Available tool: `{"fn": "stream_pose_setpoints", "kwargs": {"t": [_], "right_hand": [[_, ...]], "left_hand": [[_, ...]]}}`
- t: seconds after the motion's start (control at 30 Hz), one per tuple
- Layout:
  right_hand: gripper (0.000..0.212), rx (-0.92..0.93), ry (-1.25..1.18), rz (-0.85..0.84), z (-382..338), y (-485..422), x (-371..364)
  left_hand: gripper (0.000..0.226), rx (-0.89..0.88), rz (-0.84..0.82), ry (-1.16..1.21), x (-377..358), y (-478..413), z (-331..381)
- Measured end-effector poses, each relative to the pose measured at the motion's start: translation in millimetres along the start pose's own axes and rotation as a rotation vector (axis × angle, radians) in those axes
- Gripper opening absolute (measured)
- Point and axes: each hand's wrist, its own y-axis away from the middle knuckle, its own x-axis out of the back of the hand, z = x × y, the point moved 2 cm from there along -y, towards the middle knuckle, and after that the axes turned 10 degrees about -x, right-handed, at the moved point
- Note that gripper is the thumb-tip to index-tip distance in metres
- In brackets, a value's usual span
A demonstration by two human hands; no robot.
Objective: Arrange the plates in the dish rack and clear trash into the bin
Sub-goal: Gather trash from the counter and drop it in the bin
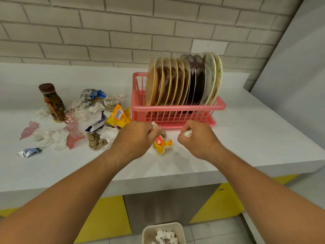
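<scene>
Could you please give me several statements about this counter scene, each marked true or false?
1. The plates stand on edge in the pink dish rack. True.
2. The brown bottle lies on its side. False: it stands upright, cap on.
3. The right hand grips a crumpled white tissue. True.
4. The bin on the floor holds nothing. False: crumpled paper lies in it.
5. The yellow wrapper lies right of the rack. False: it lies left of it.
6. The left hand has its fingers curled round a white scrap. True.
</scene>
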Motion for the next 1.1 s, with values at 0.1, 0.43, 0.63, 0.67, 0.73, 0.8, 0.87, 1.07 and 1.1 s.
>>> {"fn": "stream_pose_setpoints", "kwargs": {"t": [0.1, 0.43, 0.63, 0.67, 0.73, 0.8, 0.87, 1.07, 1.1], "right_hand": [[0.005, -0.062, -0.009, 0.008, 22.3, 31.9, -6.6], [0.014, -0.141, 0.143, -0.136, 107.0, 135.3, -69.9], [0.022, -0.293, 0.128, -0.172, 175.1, 175.0, -120.5], [0.021, -0.303, 0.139, -0.19, 188.4, 182.3, -131.8], [0.021, -0.327, 0.165, -0.227, 216.4, 195.0, -156.7], [0.02, -0.354, 0.168, -0.274, 244.6, 205.0, -184.6], [0.019, -0.38, 0.18, -0.329, 271.8, 212.1, -216.3], [0.013, -0.431, 0.209, -0.423, 356.9, 195.7, -326.5], [0.017, -0.441, 0.201, -0.427, 371.6, 187.8, -347.1]], "left_hand": [[0.061, -0.054, -0.007, 0.076, -18.6, 19.9, 9.2], [0.052, -0.212, -0.329, 0.037, -110.7, 129.2, 20.0], [0.048, -0.09, -0.438, 0.001, -166.1, 191.5, 14.2], [0.047, -0.068, -0.465, -0.014, -178.5, 202.9, 13.8], [0.044, -0.023, -0.509, -0.022, -205.4, 225.7, 12.5], [0.042, 0.001, -0.533, -0.009, -233.8, 248.7, 10.0], [0.044, 0.005, -0.56, 0.014, -264.7, 271.0, 4.9], [0.043, 0.069, -0.651, 0.094, -374.2, 329.7, -32.8], [0.042, 0.089, -0.653, 0.105, -392.8, 338.9, -41.1]]}}
